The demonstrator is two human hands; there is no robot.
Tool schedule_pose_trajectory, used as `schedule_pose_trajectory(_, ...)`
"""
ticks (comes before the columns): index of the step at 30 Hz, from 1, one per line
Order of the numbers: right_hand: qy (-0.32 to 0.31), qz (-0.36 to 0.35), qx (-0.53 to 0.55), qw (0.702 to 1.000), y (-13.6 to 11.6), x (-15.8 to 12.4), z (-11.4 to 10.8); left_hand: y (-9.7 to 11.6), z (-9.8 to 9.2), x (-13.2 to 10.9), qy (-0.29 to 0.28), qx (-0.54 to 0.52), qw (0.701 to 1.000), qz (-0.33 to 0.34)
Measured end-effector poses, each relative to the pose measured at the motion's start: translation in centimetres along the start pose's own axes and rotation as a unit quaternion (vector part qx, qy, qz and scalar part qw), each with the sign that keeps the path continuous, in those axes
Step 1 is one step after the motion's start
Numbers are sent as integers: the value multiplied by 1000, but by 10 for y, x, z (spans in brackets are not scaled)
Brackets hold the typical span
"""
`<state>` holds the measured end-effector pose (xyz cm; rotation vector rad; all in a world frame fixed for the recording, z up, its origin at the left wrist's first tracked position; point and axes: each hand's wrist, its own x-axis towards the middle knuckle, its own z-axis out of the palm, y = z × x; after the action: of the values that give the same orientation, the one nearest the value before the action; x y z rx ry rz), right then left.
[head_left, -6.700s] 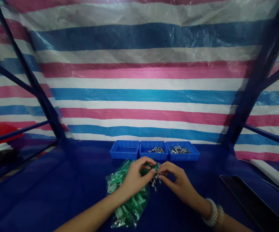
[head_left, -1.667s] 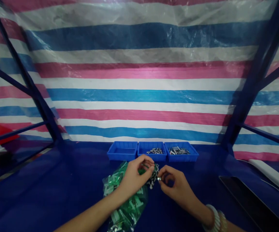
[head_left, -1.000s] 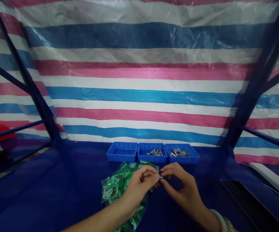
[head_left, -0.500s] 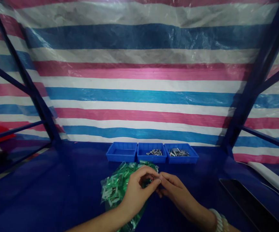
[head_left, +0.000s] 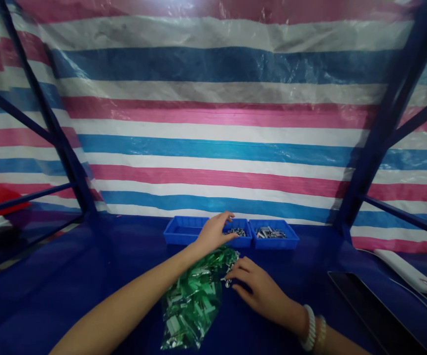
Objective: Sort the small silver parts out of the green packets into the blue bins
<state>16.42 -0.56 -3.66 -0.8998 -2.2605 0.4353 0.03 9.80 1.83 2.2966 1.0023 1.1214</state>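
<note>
**Sorting from the bag: partly done, most of the bag left**

Reaches forward with the left hand to the middle tray, fingertips hanging just over the small metal pieces inside. Keeps those fingers bent and close together, thumb tucked under; cannot tell whether a piece sits between them.

Rests the right hand low on the blue table, just beside the mouth of the green bag. Curls its fingers down onto a few loose metal bits spilled at the bag's opening; too small to tell whether clamped on one or merely touching.

As for progress, judging from how things lie:
- Done: a modest heap in the middle tray and another heap of metal parts in the right tray.
- Not begun, as it seems: the left tray, showing only its bare blue floor.
- Left: nearly all of it. Bag lying flat between the forearms, well filled with green and silver parts, only a handful out at its mouth.

Off to the right, well apart from the hands: a dark flat slab and a white elongated object, both untouched. Behind everything, a striped tarp.
</note>
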Motion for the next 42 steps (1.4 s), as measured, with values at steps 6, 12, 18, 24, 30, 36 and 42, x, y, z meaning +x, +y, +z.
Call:
schedule_pose_trajectory(6,-22,-25,-89,996,1,1,6,13,-1,-52,3,19,1000,-4)
schedule_pose_trajectory(12,116,9,82,990,1,4,-6,36,0,-75,7,-67,998,-18)
schedule_pose_trajectory(18,206,64,263,940,-7,3,-18,54,5,-85,31,-127,989,74)
schedule_pose_trajectory(24,184,117,376,901,-11,2,-12,56,0,-84,51,-111,987,107)
schedule_pose_trajectory(30,174,75,304,934,-14,3,-20,53,1,-84,47,-154,985,59)
schedule_pose_trajectory(36,183,-37,86,979,-20,0,-32,51,8,-89,29,-220,975,6)
schedule_pose_trajectory(42,115,118,257,952,-25,0,-19,53,11,-90,62,-196,978,21)
